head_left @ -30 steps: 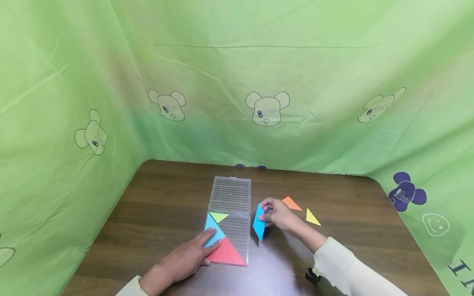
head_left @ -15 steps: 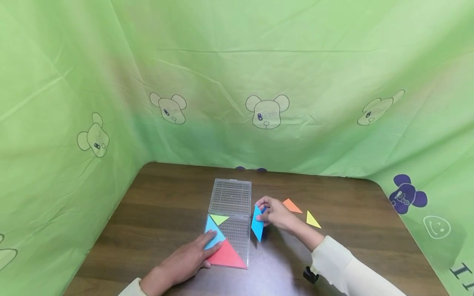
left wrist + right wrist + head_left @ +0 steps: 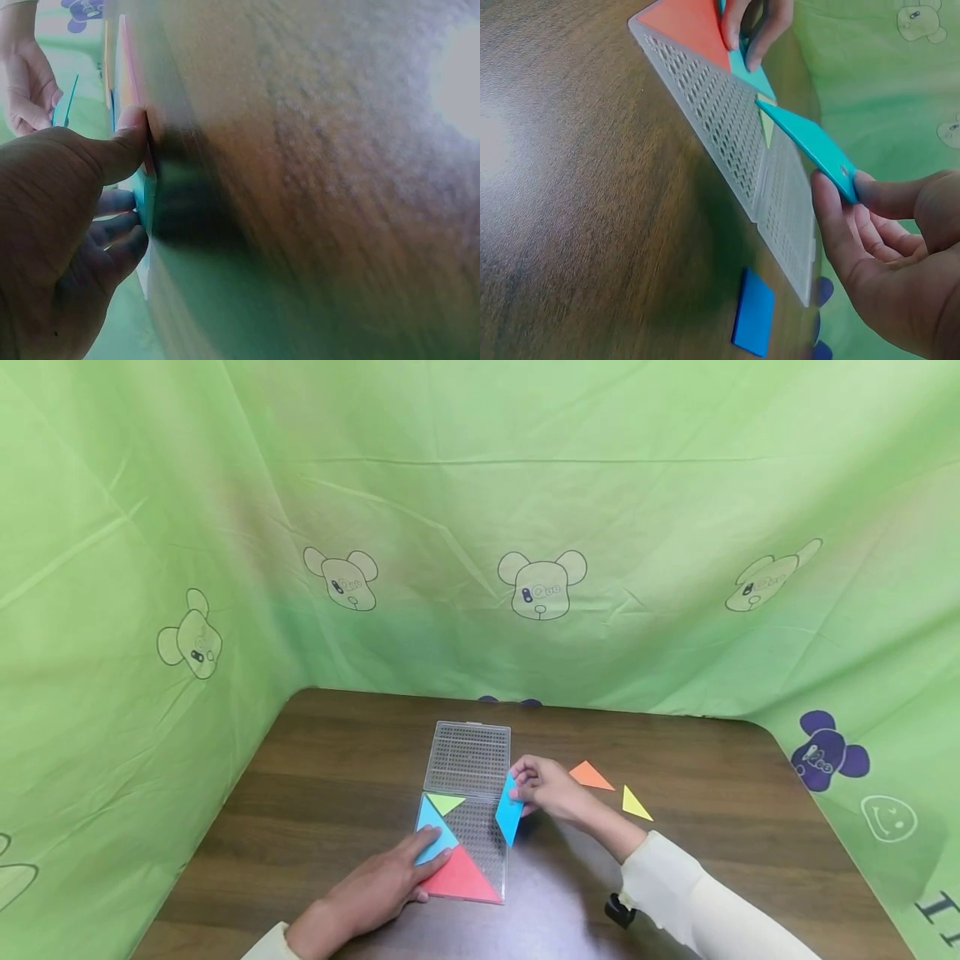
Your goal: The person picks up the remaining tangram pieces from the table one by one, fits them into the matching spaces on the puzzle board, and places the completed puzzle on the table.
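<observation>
My right hand (image 3: 551, 792) pinches a blue four-sided tangram piece (image 3: 508, 818) between thumb and fingers. That piece is tilted on edge and overlaps the right side of the clear plastic case (image 3: 504, 860) in the head view. The right wrist view shows the held piece (image 3: 810, 142) nearly edge-on. In the case's near half lie a red triangle (image 3: 465, 881), a light blue piece (image 3: 435, 828) and a small light green triangle (image 3: 446, 803). My left hand (image 3: 375, 885) rests its fingers on the light blue and red pieces; its thumb (image 3: 124, 146) is at the red edge.
The case's far half (image 3: 468, 758) lies flat behind, with a grid pattern. An orange triangle (image 3: 592, 776) and a yellow triangle (image 3: 635, 803) lie to the right on the brown table (image 3: 337, 760). A darker blue piece (image 3: 754, 313) lies beside the case.
My right hand has moved left with the blue tangram piece, from beside the case to over its right edge. The left hand stays in place on the pieces.
</observation>
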Demonstrator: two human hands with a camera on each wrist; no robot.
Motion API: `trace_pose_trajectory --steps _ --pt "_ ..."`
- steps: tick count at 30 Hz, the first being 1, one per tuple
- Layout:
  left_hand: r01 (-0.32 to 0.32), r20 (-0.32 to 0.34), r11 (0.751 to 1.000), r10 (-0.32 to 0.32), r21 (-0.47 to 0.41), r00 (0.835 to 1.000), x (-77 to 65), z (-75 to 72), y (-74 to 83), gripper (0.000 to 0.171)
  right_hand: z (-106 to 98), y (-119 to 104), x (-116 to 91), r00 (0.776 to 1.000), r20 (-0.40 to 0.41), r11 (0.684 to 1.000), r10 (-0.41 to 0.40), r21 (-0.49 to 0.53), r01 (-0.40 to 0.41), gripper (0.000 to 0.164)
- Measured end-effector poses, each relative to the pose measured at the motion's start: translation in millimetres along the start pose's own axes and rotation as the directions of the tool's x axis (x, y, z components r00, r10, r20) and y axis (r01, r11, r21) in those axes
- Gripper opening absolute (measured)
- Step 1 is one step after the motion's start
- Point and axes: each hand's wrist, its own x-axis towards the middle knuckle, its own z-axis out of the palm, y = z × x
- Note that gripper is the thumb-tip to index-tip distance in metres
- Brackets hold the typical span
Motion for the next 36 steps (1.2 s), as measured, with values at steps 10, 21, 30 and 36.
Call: trace_pose_trajectory --steps 10,21,30,36 --pt "-0.018 -0.029 1.0 0.018 0.026 0.999 0.7 1.3 -0.8 0.06 9.4 1.1 5.3 1.0 0.01 1.0 0.012 -0.022 -0.012 0.031" --pt "0.024 0.039 0.999 -0.023 -0.044 0.999 0.8 -1.6 -0.6 0.06 24.1 15.3 5.2 0.996 0.091 0.993 0.004 -0.119 0.006 0.024" --pt "-0.006 -0.01 1.0 0.006 -0.009 1.0 1.6 1.7 -2.6 0.059 33.8 22.8 2.0 0.992 0.126 0.979 0.0 -0.202 0.025 0.026" --pt "0.007 0.004 1.0 -0.007 -0.022 1.0 1.7 0.6 -2.9 0.06 36.2 22.2 0.8 0.99 0.142 0.963 -0.009 -0.264 0.047 0.028"
